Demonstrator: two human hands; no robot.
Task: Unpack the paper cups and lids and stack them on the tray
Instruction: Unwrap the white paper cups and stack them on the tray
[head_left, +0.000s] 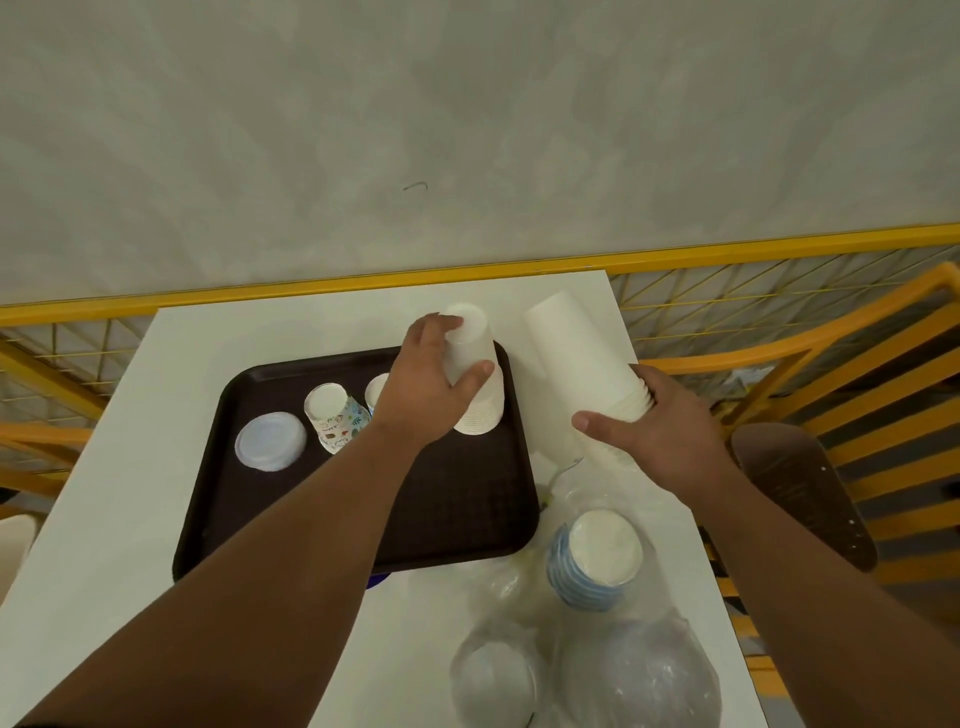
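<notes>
A: From the head camera, what is on the dark brown tray (457, 499)?

B: At its far right corner stands an upside-down stack of white paper cups (475, 379). The left hand (426, 387) is wrapped around it, fingers curled over the far side near the top, thumb pressed on the near side. The stack's lower rims rest on the tray.

A: And the other hand?

B: The right hand (662, 439) is off the tray, over the white table (119, 467). It grips the rim end of a second, longer stack of white cups (576, 364), which leans tilted with its closed end pointing away toward the table's far edge. The fingers close around the rims; the thumb sticks out to the left, not on the cups.

A: Anything else on the tray?

B: A flat stack of pale lids (270, 440) near the left side. Beside it, a patterned cup (336, 415) lies tilted, its open mouth facing the camera. A further cup (376, 391) sits just right of that, mostly hidden behind the left wrist.

A: What lies nearer the person?

B: Right of the tray, a stack of blue-edged lids (597, 561) sits in crumpled clear plastic wrapping (524, 582). Closer still, two clear bags (644, 675) hold round white items; I cannot tell whether they are lids or cups.

A: Surroundings?

B: A yellow railing (311, 288) with wire mesh runs behind the table, and a brown chair seat (800, 493) stands to the right.
</notes>
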